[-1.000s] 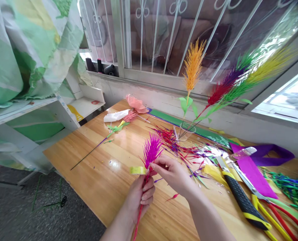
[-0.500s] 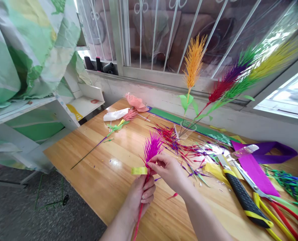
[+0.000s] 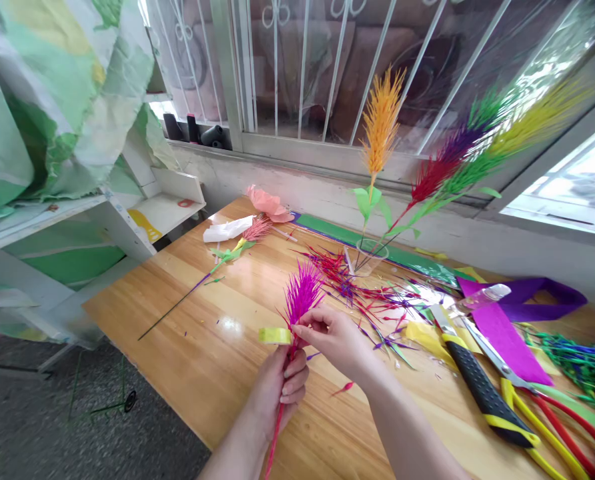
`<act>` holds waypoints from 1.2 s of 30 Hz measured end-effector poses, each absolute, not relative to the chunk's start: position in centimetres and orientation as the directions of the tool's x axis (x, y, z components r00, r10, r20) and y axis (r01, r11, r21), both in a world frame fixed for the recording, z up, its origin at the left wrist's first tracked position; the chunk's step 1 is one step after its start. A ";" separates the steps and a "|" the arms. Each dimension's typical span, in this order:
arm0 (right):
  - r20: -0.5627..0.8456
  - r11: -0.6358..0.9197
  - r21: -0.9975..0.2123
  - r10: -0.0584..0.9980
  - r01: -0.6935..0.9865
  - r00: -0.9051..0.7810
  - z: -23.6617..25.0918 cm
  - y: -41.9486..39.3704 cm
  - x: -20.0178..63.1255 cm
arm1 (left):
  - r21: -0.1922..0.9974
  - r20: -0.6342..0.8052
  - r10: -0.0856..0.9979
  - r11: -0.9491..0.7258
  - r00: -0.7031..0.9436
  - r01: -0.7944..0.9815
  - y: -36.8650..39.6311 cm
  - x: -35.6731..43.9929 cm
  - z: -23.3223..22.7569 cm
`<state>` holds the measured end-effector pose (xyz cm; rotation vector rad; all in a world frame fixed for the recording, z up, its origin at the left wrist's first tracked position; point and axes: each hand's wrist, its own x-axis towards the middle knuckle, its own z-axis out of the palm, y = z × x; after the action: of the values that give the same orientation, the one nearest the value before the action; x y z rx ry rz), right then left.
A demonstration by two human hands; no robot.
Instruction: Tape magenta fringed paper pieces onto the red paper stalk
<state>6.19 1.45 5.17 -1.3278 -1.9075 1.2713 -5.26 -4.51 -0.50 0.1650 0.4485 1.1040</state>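
A bristly magenta artificial flower spike (image 3: 302,293) stands nearly upright over the wooden table, on a thin pink-red stem (image 3: 275,437). Wrapped round that stem just under the head, my left hand (image 3: 282,380) is closed. A small roll of yellow-green tape (image 3: 275,335) sits at the left thumb, beside the base of the bristles. My right hand (image 3: 330,337) pinches at the base of the head from the right. Whatever its fingertips hold there is too small or hidden to make out.
Loose red and purple bristles (image 3: 347,277) litter the table behind my hands. A clear cup (image 3: 372,257) holds tall coloured spikes. A utility knife (image 3: 487,393), scissors (image 3: 502,367) and a magenta strip (image 3: 510,340) lie to the right. A pink-headed stem (image 3: 197,283) lies left.
The tape roll at my left thumb has turned slightly, showing more of its ring. Both hands keep their hold on the spike; the whole view has shifted a little.
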 end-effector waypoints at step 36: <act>-0.080 0.112 -0.856 0.936 0.505 -0.344 4.2 1.4 5.6 | 0.375 -0.249 0.900 0.430 0.358 -0.821 -4.4 -5.2 -0.7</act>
<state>5.62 1.36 4.22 -1.3953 -1.9058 1.1538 -5.18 -4.43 -0.68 0.1983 0.4507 1.1195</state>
